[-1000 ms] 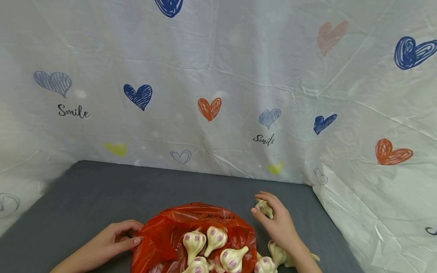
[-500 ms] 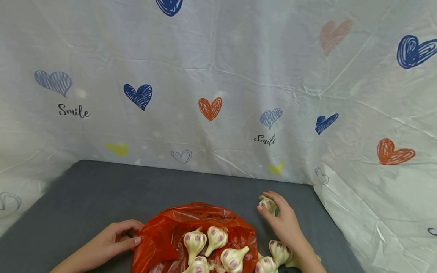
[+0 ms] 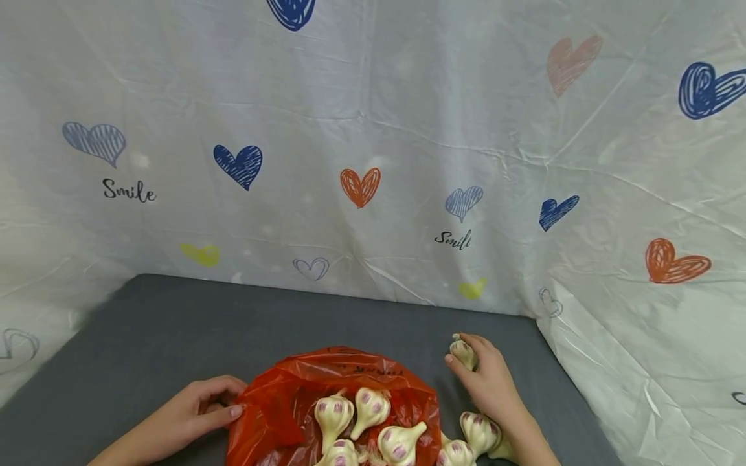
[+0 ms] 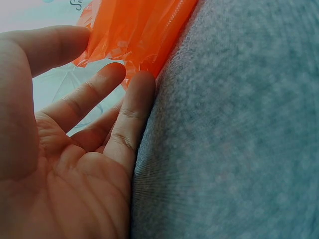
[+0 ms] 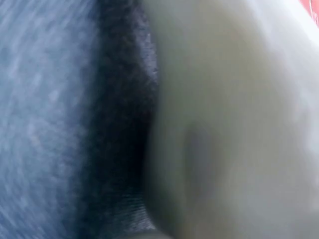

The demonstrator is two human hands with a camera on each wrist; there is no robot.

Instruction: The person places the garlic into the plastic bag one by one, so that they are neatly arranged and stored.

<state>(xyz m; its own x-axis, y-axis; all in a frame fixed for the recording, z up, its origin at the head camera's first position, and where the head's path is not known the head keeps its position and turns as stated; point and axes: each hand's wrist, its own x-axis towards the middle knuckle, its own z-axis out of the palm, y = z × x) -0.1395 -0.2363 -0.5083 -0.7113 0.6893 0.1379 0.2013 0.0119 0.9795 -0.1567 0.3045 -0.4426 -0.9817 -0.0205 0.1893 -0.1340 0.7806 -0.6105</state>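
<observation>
In the head view, a red plastic bag lies with its mouth open at the front centre, several garlic bulbs inside. My left hand holds the bag's left edge between thumb and fingers; the left wrist view shows these fingertips against the plastic. To the right, beyond the bag, my right hand grips one garlic bulb, partly hidden behind its thumb and fingers. Several more bulbs rest under and beside the right forearm. A blurred pale bulb fills much of the right wrist view.
A dark grey tabletop lies under everything. Behind and at both sides hangs a white cloth printed with hearts and the word Smile. Bulbs beside the bag crowd its right edge.
My right hand has moved slightly right and nearer with the garlic bulb, which now stands more upright in its grasp. The left hand and the bag stay in place.
</observation>
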